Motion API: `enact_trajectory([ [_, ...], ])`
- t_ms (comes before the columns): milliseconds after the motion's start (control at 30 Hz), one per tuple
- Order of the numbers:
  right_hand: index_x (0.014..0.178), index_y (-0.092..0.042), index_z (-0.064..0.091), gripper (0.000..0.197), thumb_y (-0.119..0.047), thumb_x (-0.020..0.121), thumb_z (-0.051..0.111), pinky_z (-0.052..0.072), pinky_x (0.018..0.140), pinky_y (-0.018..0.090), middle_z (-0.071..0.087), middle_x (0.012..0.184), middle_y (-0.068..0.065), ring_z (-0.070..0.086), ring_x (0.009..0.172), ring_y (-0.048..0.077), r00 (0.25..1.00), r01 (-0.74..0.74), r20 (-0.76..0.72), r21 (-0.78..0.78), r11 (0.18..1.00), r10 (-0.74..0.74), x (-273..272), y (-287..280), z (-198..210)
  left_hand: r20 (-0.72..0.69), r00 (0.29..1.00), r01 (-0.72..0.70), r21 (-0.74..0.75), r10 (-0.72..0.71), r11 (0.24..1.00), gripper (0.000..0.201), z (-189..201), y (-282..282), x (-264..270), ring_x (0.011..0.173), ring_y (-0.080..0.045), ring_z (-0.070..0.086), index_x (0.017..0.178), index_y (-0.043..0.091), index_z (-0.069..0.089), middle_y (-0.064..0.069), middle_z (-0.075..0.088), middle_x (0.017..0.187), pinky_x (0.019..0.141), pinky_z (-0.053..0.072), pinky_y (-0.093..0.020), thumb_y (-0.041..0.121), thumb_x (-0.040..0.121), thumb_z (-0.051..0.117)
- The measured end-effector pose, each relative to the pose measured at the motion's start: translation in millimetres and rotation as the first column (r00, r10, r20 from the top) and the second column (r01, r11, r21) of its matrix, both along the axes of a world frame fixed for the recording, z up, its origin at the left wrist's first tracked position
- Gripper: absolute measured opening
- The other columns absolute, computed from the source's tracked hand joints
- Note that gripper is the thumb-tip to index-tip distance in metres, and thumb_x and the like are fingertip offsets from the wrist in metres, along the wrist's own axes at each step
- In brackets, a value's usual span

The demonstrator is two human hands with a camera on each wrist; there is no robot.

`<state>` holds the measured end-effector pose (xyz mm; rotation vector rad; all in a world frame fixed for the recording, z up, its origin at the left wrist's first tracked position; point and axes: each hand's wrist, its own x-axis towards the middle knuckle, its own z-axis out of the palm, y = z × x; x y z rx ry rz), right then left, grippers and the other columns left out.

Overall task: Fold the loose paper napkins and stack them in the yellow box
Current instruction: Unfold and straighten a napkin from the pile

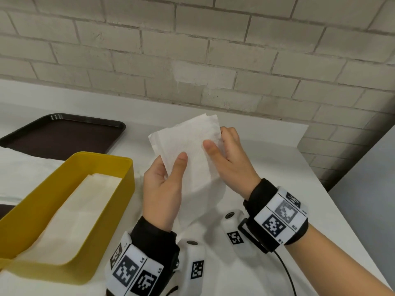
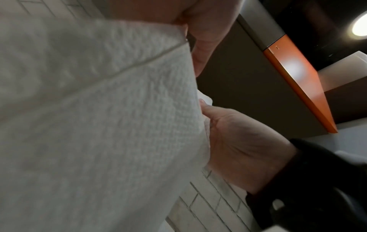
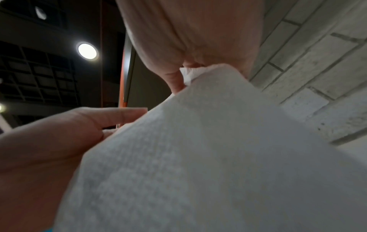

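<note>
A: Head view first: where's the napkin (image 1: 190, 150) now?

B: Held in the air over the white counter (image 1: 277, 167), just right of the yellow box (image 1: 102, 212). The left hand (image 1: 164, 189) pinches its lower left edge, thumb on top; the right hand (image 1: 228, 157) pinches the right edge, thumb across the face.

A: Folded already?

B: Partly, I'd judge: layered edges show at the far corner. The box, near the counter's left edge, holds a flat stack of napkins (image 1: 81, 201). More loose sheets (image 1: 23, 174) lie behind it, in front of the dark tray (image 1: 64, 133).

A: How to finish this fold cleanly?

B: Square the corners before creasing, keep the thin paper lightly taut so it won't tear, then press along the fold and lay it flush on the stack.
</note>
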<state>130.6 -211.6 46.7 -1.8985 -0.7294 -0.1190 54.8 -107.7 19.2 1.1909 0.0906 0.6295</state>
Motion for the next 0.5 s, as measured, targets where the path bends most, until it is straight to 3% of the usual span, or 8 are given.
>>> enact_trajectory([
  [67, 0.107, -0.001, 0.046, 0.027, -0.026, 0.096, 0.043, 0.043, 0.091, 0.027, 0.043, 0.111, 0.004, 0.05, 0.102, 0.018, 0.998, -0.029, -0.056, -0.027, 0.999, 0.027, 0, 2, 3, 0.001, 1.0, -0.013, 0.029, 0.013, 1.0, 0.016, -1, 2, -2, 0.098, -0.014, 0.067, 0.098, 0.021, 0.064, 0.005, 0.072, 0.1, 0.085, 0.054, -0.032, 0.016, 0.09, 0.052],
  [133, 0.109, -0.004, 0.044, 0.025, -0.025, 0.097, 0.042, 0.048, 0.089, 0.033, 0.053, 0.112, 0.005, 0.056, 0.102, 0.019, 0.986, -0.094, -0.136, -0.02, 0.995, 0.091, -4, 5, 5, 0.009, 1.0, -0.029, 0.046, 0.029, 0.999, 0.018, -1, 1, -5, 0.098, -0.012, 0.067, 0.101, 0.022, 0.062, 0.006, 0.071, 0.102, 0.085, 0.054, -0.029, 0.015, 0.093, 0.048],
  [200, 0.105, -0.017, 0.039, 0.012, -0.023, 0.096, 0.044, 0.051, 0.082, 0.026, 0.055, 0.106, -0.003, 0.059, 0.093, 0.009, 0.965, -0.151, -0.21, 0.034, 0.988, 0.155, -10, 7, 4, 0.022, 0.999, -0.047, 0.045, 0.047, 0.998, 0.021, -2, 1, -7, 0.1, -0.012, 0.066, 0.107, 0.022, 0.059, 0.004, 0.07, 0.105, 0.083, 0.054, -0.026, 0.013, 0.095, 0.044],
  [300, 0.111, -0.029, 0.027, 0.037, -0.019, 0.089, 0.055, 0.053, 0.08, 0.02, 0.054, 0.113, -0.003, 0.06, 0.092, 0.004, 0.92, -0.181, -0.324, 0.15, 0.972, 0.221, -11, 3, 1, 0.066, 0.992, -0.107, 0.043, 0.104, 0.993, 0.027, -3, 5, -9, 0.11, -0.016, 0.061, 0.119, 0.029, 0.047, 0.001, 0.06, 0.12, 0.087, 0.053, -0.032, 0.018, 0.094, 0.047],
  [367, 0.117, -0.027, 0.033, 0.04, -0.019, 0.087, 0.059, 0.052, 0.083, 0.02, 0.058, 0.111, -0.01, 0.061, 0.093, 0.002, 0.885, -0.237, -0.39, 0.089, 0.967, 0.253, -12, -4, -1, 0.105, 0.985, -0.143, 0.04, 0.138, 0.989, 0.042, -4, 8, -11, 0.118, -0.018, 0.055, 0.125, 0.036, 0.036, -0.001, 0.051, 0.131, 0.094, 0.05, -0.038, 0.018, 0.089, 0.046],
  [433, 0.112, -0.026, 0.048, 0.025, -0.017, 0.089, 0.056, 0.051, 0.085, 0.017, 0.061, 0.108, -0.014, 0.062, 0.093, -0.002, 0.866, -0.331, -0.403, -0.02, 0.943, 0.296, -14, -10, -4, 0.119, 0.979, -0.174, 0.042, 0.168, 0.984, 0.056, -5, 11, -14, 0.122, -0.017, 0.051, 0.128, 0.043, 0.025, -0.004, 0.044, 0.137, 0.099, 0.047, -0.042, 0.007, 0.09, 0.047],
  [500, 0.11, -0.027, 0.052, 0.022, -0.015, 0.092, 0.052, 0.049, 0.086, 0.014, 0.062, 0.109, -0.015, 0.061, 0.094, -0.006, 0.881, -0.366, -0.364, -0.121, 0.923, 0.302, -16, -16, -3, 0.102, 0.979, -0.182, 0.062, 0.175, 0.981, 0.07, -8, 16, -18, 0.117, -0.017, 0.055, 0.128, 0.045, 0.019, -0.007, 0.046, 0.132, 0.096, 0.049, -0.039, -0.007, 0.09, 0.048],
])
